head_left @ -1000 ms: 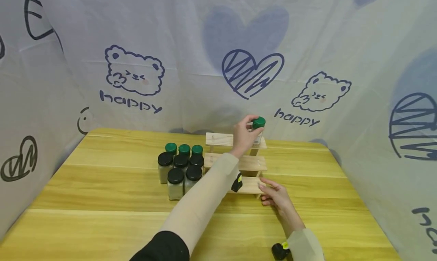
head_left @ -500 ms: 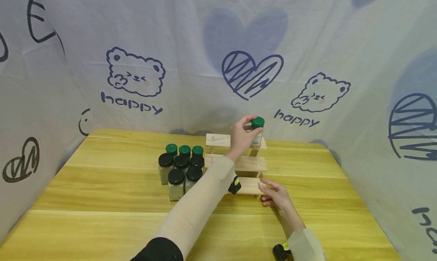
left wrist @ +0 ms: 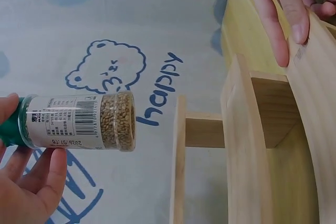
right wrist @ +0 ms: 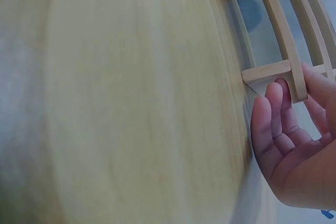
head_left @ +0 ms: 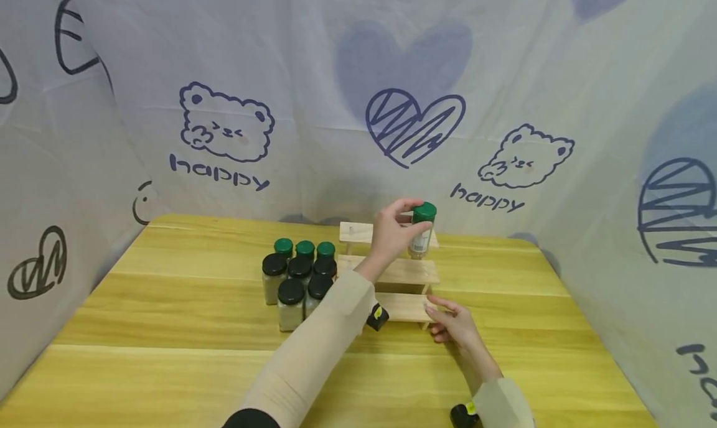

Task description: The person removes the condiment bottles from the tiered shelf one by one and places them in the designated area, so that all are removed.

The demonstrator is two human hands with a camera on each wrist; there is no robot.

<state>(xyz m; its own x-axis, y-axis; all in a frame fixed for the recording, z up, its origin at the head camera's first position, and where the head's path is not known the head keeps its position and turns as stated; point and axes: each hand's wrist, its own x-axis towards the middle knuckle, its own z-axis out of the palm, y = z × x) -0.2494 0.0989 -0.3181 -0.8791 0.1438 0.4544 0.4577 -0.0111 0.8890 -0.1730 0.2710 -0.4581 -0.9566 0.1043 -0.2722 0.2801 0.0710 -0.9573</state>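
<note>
My left hand grips a small clear spice jar with a green cap by its top. It hangs upright in the air at the right end of a three-step wooden rack, in front of the top step and above the middle one. In the left wrist view the jar shows brown seeds and a white label, with my left hand round the cap end. My right hand rests with straight fingers against the right end of the lowest step; its fingers lie on that board. The right hand touches the rack.
Left of the rack stand three green-capped jars and, in front of them, several black-capped jars. The yellow wooden table is closed in by printed cloth walls at the back and both sides.
The left hand has brought the green-capped jar down and slightly toward me, from the top step's level to in front of it. The right hand has stayed at the lowest step.
</note>
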